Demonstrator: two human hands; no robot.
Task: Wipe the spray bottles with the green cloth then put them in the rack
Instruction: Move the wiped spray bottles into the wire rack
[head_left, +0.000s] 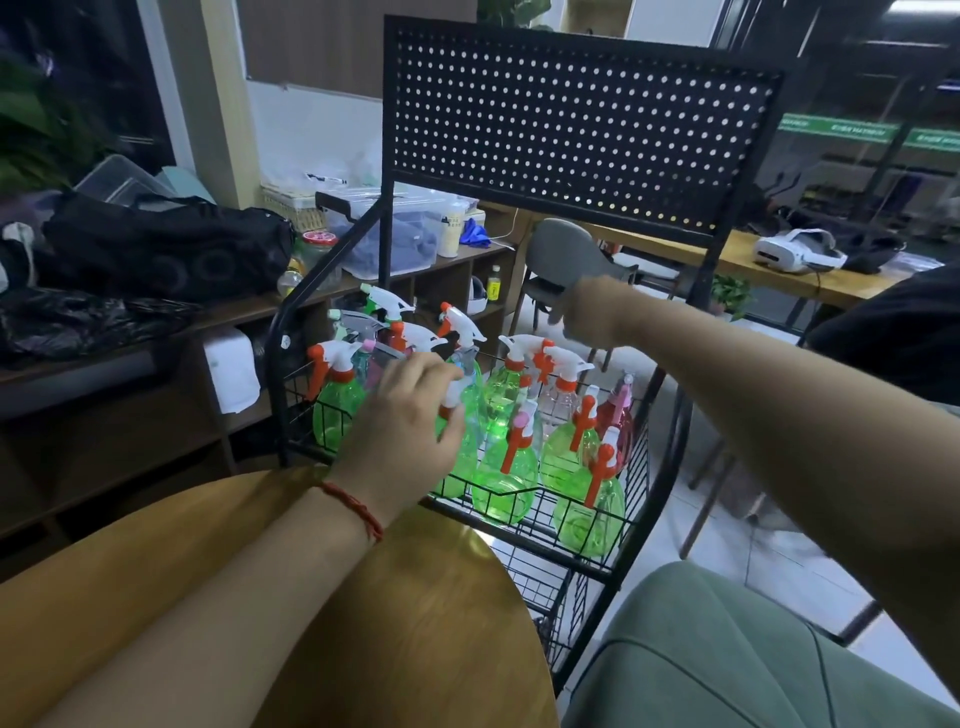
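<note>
**Head view: left hand on a bottle in the rack, right hand over the far edge**

Standing beside this person, I see a black wire rack (275, 395) with a perforated back panel (571, 130) drawn up against a round wooden table (426, 613). Its upper basket is crowded with upright spray bottles (506, 467). Most of them are clear green with white heads and orange triggers. One pink bottle (618, 415) stands near the basket's right edge.

The left hand (402, 426) reaches in over the basket's near left corner. Its fingers curl over the white head of a green spray bottle (451, 395), with the thumb against the neck, gripping it. That bottle stands inside the basket among the others, close to the near edge. A red cord bracelet (358, 512) circles the left wrist.

The right arm stretches across above the bottles, and the right hand (584, 317) hangs over the basket's far edge, just below the back panel. It is blurred with its back turned to me. I cannot tell whether its fingers are closed on anything.

Behind the rack, a white headset (795, 252) lies on a wooden desk. A black bag (166, 244) sits on a low shelf unit to the left.
</note>
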